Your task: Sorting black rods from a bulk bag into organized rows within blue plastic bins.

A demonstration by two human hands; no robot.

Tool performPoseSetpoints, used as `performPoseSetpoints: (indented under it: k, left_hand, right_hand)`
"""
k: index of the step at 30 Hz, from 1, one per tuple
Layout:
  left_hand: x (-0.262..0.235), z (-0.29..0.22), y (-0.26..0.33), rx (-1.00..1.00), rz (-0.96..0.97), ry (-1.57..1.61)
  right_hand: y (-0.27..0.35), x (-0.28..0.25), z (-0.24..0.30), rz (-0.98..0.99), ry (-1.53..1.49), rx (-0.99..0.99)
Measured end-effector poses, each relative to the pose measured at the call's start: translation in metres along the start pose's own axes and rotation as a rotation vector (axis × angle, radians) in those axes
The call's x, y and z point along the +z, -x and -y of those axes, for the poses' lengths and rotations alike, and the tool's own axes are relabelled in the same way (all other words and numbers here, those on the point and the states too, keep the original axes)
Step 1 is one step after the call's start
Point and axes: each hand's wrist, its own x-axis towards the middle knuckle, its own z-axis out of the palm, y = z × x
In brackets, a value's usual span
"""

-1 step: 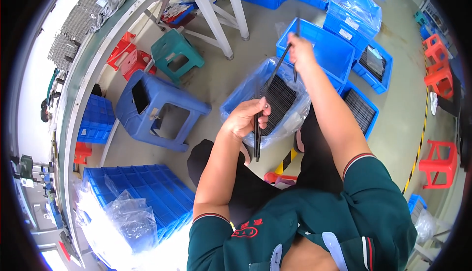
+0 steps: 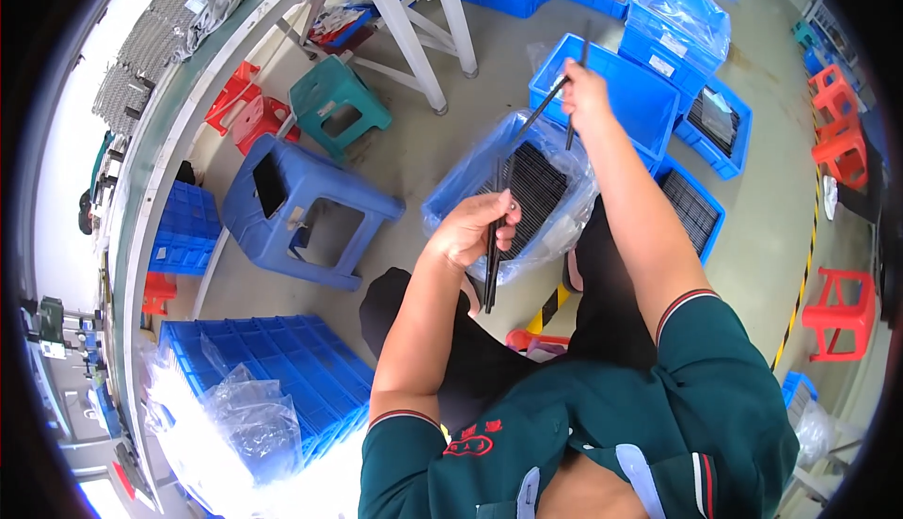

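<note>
Where the workbench [image 2: 169,133] runs along your left, its top is smooth and greenish, carried on straight pale legs. Nearer to you stands the crate stack [image 2: 292,359], ribbed blue plastic, with crumpled clear film over one corner. One moulded blue stool [image 2: 320,175] and one teal stool [image 2: 315,86] fill the floor between bench and work, with at least two red stools [image 2: 263,124] beyond. Ahead, your right forearm partly blocks the view of a smooth-walled open blue bin [image 2: 644,95]. In front of that is the lined bin [image 2: 451,204], its clear bag wrinkled and spilling over the rim; thin black rods [image 2: 541,190] lie inside in close parallel rows, too fine to count, and your left hand hides some of them. To the right are two shallow bins [image 2: 741,147] holding dark slatted contents. Your left hand [image 2: 467,227] is curled round a bundle of straight, slim black rods, upright over the lined bin's near side, number unclear. Your right hand [image 2: 585,95], raised higher, pinches at least two more, set at differing angles.
</note>
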Motion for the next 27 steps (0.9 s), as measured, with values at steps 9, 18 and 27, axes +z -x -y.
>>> performPoseSetpoints:
  k: [9,18,27]
  left_hand:
    - [-0.008,-0.007,-0.01,0.15,-0.07,0.187]
    - [-0.016,-0.007,-0.014,0.268,-0.142,0.283]
    - [-0.045,-0.037,0.001,0.647,-0.612,0.454]
  right_hand:
    - [0.054,0.014,-0.04,0.608,0.338,0.21]
    - [0.087,0.045,-0.039,0.661,0.958,-0.286]
    - [0.107,0.019,-0.025,0.868,0.608,0.119]
